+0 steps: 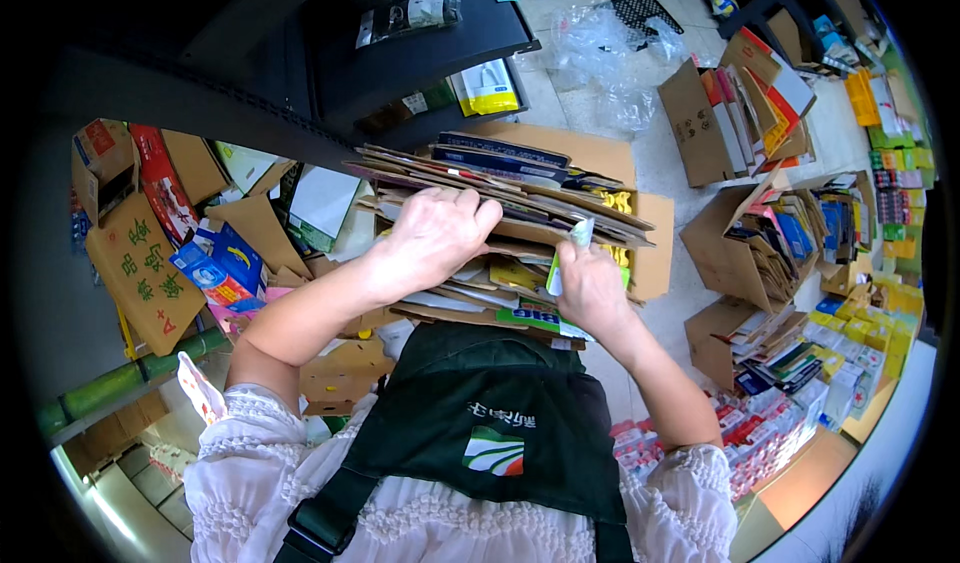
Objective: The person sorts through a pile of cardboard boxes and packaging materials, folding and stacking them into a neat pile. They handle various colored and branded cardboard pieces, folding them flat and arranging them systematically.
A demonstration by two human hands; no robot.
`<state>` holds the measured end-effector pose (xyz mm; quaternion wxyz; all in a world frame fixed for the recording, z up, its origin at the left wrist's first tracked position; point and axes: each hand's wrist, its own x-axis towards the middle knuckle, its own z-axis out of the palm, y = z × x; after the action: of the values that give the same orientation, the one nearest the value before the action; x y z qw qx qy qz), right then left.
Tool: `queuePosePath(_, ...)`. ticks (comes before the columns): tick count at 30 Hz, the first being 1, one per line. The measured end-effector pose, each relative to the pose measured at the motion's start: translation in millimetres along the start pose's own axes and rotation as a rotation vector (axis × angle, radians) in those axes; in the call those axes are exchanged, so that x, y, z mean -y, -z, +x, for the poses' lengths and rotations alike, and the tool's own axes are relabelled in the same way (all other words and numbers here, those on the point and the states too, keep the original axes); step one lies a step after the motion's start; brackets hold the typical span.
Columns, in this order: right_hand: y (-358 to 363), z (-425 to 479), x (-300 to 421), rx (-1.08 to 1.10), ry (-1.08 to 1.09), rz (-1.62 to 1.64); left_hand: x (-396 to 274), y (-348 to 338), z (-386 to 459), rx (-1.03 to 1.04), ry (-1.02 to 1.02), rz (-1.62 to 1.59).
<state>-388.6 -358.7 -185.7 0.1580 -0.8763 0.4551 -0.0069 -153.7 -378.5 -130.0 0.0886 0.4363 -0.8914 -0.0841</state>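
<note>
In front of my apron stands an open cardboard box (651, 244), packed with flattened cartons (517, 177) set on edge. My left hand (444, 234) curls over the upper edges of several brown cardboard sheets near the middle of the pack. To its right, my right hand (596, 287) closes over a green and white flattened carton (555, 276); its fingertips are hidden. A pale greenish-white tip (581, 231) pokes up beside that hand, and I cannot tell whether it is a wrapped finger or an object. Yellow packaging (616, 203) shows at the box's right side.
Dark metal shelving (420, 60) stands close beyond the box. Loose cartons (154, 278) are heaped at left above a green pole (112, 394). More boxes of flattened cardboard (739, 252) line the right side. Clear plastic wrap (600, 45) lies on the tiled floor (667, 225).
</note>
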Motion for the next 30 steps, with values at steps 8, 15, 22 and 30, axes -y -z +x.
queuePosePath(8, -60, 33, -33, 0.028, -0.094, 0.19, 36, -95, -1, -0.061, 0.039, 0.052)
queuePosePath(15, -67, 46, -26, -0.083, -0.011, 0.143, 73, -106, -8, 0.101, 0.187, -0.078)
queuePosePath(22, -78, 33, -29, -0.074, 0.13, -0.145, 67, -118, -17, 0.169, 0.217, -0.009)
queuePosePath(30, -95, 19, -47, 0.041, 0.076, -0.04, 51, -158, -12, 0.156, 0.255, 0.023)
